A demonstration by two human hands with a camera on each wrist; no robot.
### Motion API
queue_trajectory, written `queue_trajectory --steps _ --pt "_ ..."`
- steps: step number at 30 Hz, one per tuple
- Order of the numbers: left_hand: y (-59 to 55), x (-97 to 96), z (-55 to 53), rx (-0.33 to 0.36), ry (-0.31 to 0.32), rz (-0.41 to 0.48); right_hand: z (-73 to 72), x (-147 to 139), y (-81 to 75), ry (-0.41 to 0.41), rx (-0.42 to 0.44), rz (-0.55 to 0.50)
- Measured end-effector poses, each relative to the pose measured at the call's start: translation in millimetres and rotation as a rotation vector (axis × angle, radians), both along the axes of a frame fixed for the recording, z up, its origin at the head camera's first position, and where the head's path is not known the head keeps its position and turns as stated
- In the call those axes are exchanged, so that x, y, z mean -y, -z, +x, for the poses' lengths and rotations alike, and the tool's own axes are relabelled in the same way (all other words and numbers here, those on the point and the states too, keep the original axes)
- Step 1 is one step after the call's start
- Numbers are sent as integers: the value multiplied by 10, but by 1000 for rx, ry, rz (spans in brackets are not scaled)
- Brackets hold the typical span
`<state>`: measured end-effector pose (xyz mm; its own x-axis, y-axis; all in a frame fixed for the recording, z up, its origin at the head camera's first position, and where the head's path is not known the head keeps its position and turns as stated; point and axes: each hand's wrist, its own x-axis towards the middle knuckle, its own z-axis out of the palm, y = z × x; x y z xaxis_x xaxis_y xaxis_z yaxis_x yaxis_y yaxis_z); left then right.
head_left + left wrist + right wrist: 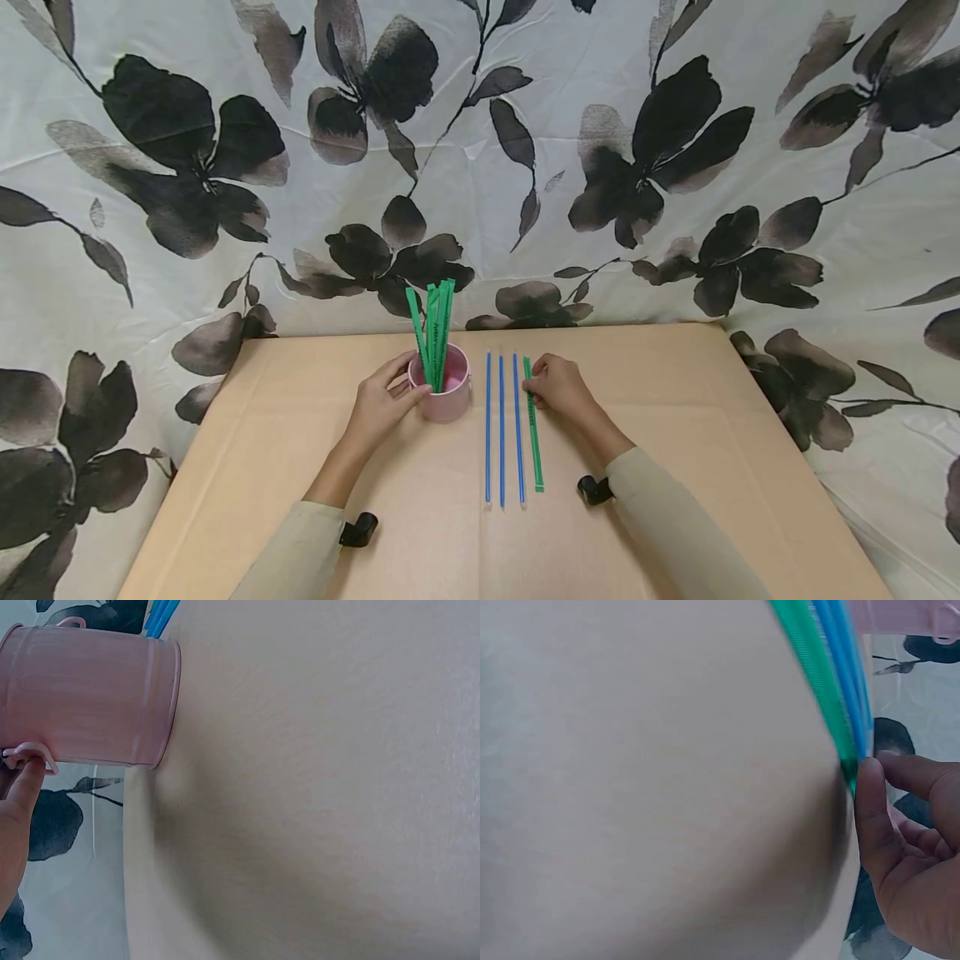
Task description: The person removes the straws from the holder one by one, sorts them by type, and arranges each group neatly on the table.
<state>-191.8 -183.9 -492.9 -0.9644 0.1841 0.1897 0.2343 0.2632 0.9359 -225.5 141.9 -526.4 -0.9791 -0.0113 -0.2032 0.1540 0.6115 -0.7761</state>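
A small pink bucket [447,407] with side handles stands upright near the table's back edge, holding several green stick packets [442,321] with dark print. My left hand [381,402] holds the bucket at its left side; in the left wrist view a finger is at the pink handle [36,750]. To the bucket's right, three thin blue sticks [502,433] with clear ends lie side by side. Beside them lies one green stick packet [536,450]. The thumb and index finger of my right hand [562,387] pinch it near its far end, partly hiding it.
The tan table [420,533] narrows toward its back edge. Behind it and at both sides hangs white cloth [480,192] with dark flowers. A black wrist camera sits at each cuff, the left one [359,529] and the right one [595,490].
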Motion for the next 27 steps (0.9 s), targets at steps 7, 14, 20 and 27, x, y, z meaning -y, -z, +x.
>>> queue_trajectory --steps 7,14,20,27 --pt "-11 -1 -3 6 -2 1 -74 31 -171 -22 -97 -65" --pt "-14 -9 -11 9 2 1 -158 183 -380 -25 -137 -170" --pt "-17 -8 -14 14 -4 -5 -263 369 -515 -93 -218 -307" --pt "-16 2 -10 19 -4 -1 -373 587 -652 -165 -242 -411"
